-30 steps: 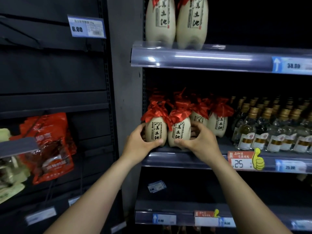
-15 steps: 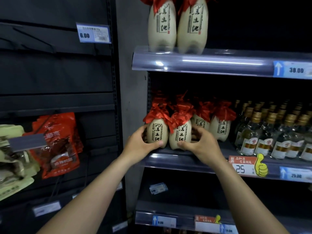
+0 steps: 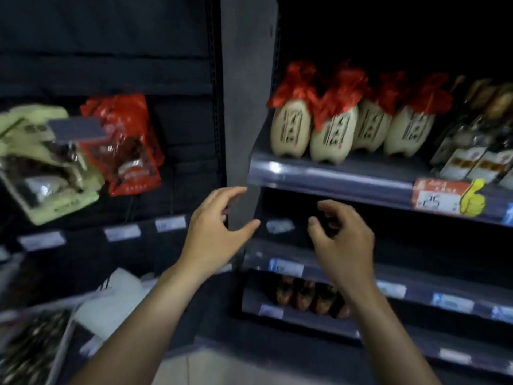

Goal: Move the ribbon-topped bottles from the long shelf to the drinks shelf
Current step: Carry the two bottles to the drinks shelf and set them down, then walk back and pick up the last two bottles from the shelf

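Note:
Several cream bottles with red ribbon tops (image 3: pixel 334 134) stand in a row at the left end of a shelf (image 3: pixel 333 177) on the right unit. Both my hands hang below that shelf, apart from the bottles. My left hand (image 3: pixel 213 234) is open with curled fingers, in front of the grey upright post. My right hand (image 3: pixel 342 240) is open too, fingers spread, in front of the dark gap under the shelf. Neither hand holds anything. The frame is blurred by motion.
Clear glass bottles with gold caps (image 3: pixel 477 145) stand right of the ribbon bottles. A price tag with a yellow thumb (image 3: pixel 448 200) sits on the shelf edge. Red snack bags (image 3: pixel 125 145) and pale green bags (image 3: pixel 41 159) hang on the left unit. Dark bottles (image 3: pixel 305 294) fill a lower shelf.
Both hands have let go of the two front ribbon bottles and dropped below the shelf. The view has tilted down, so the upper shelf with tall bottles is out of view.

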Motion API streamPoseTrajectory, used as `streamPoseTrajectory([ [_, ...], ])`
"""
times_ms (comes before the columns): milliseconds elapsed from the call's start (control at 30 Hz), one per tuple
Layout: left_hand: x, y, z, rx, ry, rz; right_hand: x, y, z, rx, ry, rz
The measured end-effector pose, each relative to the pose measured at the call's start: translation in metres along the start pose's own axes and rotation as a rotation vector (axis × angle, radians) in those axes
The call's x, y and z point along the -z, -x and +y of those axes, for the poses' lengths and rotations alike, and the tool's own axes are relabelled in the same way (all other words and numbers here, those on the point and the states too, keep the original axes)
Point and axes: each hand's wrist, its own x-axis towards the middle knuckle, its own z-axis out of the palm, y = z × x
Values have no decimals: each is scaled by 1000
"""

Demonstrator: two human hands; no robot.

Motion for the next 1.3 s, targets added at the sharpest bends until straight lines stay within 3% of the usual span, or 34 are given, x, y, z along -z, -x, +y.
streamPoseTrajectory([
  [100,-11,86,-48,221,-37,-161,-33,77,18,-124,9,-324],
  [233,1,217,-95,527,-76,-189,-67,184,31,-209,94,-739],
  [400,55,379,-110,753,-117,-123,-93,317,-4,-148,156,-1051],
  [600,165,572,-76,1061,-201,13,-109,478,-100,88,222,-1381],
  [700,211,667,-50,1184,-241,152,-118,557,-158,292,214,-1562],
  [967,262,893,17,1521,-190,823,-119,775,-311,1023,171,-1918],
  [1300,334,1113,74,1823,-62,1322,-75,1081,-460,1669,100,-2224],
])
